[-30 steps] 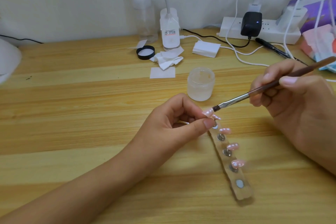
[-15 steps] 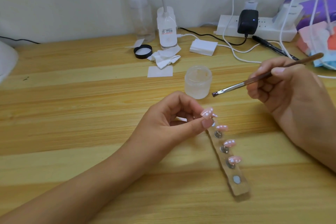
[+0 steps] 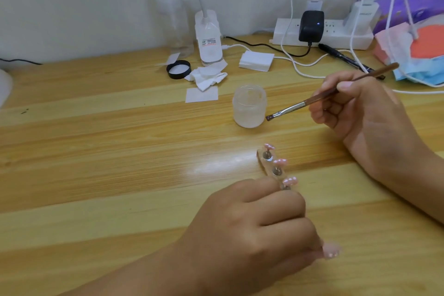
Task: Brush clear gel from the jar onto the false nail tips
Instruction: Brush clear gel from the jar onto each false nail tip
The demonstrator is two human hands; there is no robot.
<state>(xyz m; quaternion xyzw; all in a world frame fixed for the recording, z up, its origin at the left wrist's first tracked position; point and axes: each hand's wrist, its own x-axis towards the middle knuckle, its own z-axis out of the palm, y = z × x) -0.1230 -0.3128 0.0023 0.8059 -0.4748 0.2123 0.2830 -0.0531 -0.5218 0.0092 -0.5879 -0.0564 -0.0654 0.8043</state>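
A slim brown-handled brush is gripped by the right hand, bristles just beside the open frosted gel jar at its 3 o'clock; a careless dip could tip it. A pink false nail tip is pinched by the left hand, whose knuckles crowd the clear peg strip, where mounted tips could be knocked. Bare wooden surface is left at 9 o'clock

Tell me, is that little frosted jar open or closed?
Open: the jar has no lid on; a black lid lies apart behind it.
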